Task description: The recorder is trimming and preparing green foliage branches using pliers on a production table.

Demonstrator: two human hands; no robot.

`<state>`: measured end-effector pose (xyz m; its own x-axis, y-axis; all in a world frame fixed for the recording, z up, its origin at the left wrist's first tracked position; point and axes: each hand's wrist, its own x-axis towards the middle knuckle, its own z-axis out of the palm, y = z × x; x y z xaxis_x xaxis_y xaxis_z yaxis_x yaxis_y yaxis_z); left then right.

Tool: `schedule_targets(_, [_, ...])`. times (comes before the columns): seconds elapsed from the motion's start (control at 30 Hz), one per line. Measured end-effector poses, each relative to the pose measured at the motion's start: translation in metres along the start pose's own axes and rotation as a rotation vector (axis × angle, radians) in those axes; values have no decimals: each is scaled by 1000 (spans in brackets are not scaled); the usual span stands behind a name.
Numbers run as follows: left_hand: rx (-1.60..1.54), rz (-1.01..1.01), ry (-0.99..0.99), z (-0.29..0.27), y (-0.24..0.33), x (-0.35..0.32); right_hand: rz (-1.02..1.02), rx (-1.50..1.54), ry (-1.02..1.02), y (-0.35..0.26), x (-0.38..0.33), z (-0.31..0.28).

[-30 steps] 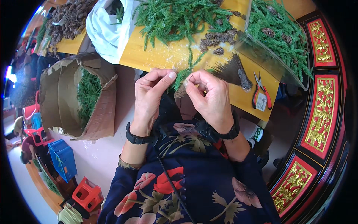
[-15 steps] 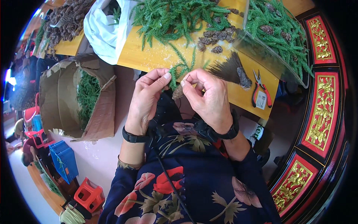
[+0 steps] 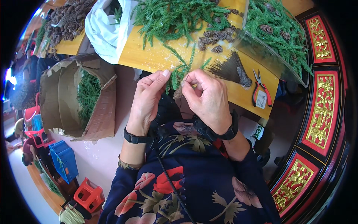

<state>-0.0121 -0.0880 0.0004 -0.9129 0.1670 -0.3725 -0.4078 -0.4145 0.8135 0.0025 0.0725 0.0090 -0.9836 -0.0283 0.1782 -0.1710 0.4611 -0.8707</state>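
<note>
A green artificial pine sprig (image 3: 181, 66) with several branches is held up between my hands, just off the table's near edge. My left hand (image 3: 149, 93) is closed, thumb and forefinger pinching the sprig's left side. A small brown pine cone (image 3: 178, 93) hangs at the sprig's base. Beside it, my right hand (image 3: 209, 96) is closed, its thumb and fingertips pinched together at the sprig's base and the top of the cone. Whatever thin piece may lie between the right fingertips is too small to make out.
On the yellow table (image 3: 149, 61) lie a pile of green sprigs (image 3: 167, 18), loose pine cones (image 3: 217, 49), a dark brush (image 3: 229, 69) and red-handled pliers (image 3: 262, 89). A clear bin (image 3: 261, 56) of sprigs stands right. A white bag (image 3: 106, 33) and cardboard box (image 3: 100, 112) are left.
The sprig has shifted slightly, and its right-hand branch shows more beside my right hand. My left thumb has moved up a little. My right hand stays nearly in place.
</note>
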Motion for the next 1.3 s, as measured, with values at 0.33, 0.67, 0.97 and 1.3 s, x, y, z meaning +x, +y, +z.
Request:
schedule_targets(0.33, [137,96,19,5,-9,-3,55,192,-51,4,-5,2])
schedule_targets(0.67, [100,93,3,4,-7,-2,221,560,-89,7,-17,10])
schedule_targets(0.97, [-9,100,44,5,-10,0,169,474,-54,12,-15,8])
schedule_targets(1.3, [-71,18,50,1,-12,-2,85,453,31,6,-10,11])
